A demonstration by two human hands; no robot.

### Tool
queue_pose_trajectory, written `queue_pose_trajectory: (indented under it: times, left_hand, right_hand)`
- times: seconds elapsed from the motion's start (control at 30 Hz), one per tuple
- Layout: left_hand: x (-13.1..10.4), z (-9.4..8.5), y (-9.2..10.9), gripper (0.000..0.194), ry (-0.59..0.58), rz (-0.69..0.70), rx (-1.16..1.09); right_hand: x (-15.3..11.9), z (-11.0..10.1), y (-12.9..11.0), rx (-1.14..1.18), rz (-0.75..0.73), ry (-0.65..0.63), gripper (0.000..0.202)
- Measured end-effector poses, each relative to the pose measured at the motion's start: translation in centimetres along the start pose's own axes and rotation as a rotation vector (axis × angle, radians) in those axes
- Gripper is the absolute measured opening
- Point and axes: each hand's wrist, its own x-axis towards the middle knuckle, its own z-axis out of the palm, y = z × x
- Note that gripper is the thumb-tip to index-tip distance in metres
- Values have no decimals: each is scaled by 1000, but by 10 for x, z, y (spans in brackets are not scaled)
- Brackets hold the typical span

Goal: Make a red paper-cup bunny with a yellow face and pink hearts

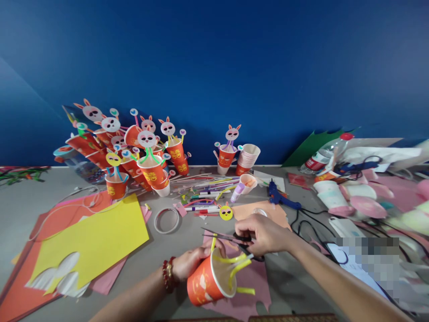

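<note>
My left hand is closed round an orange-red paper cup, tilted so that its mouth faces right and up. Several yellow straws poke out of the cup, bent over its rim. In my right hand is a pair of black-handled scissors. Their blades are parted and point left, close to the upright yellow straw at the cup's upper edge; whether they touch it I cannot tell. A yellow paper rabbit face lies just beyond the scissors. Under the cup is a pink paper sheet.
Finished-looking rabbit cups crowd the back left. A stack of cups stands by the wall. Yellow paper and a tape roll lie left. A blue glue gun, cables and a bottle are on the right.
</note>
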Motion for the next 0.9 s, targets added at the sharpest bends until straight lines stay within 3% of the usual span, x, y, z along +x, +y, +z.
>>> queue_pose_trajectory:
  times: [0.3, 0.9]
  left_hand:
    - [0, 3, 6, 25, -13, -48, 41]
    - [0, 4, 7, 27, -15, -54, 31]
  right_hand:
    - [0, -3, -7, -38, -28, -23, 16]
    - [2, -3, -8, 20, -40, -26, 20]
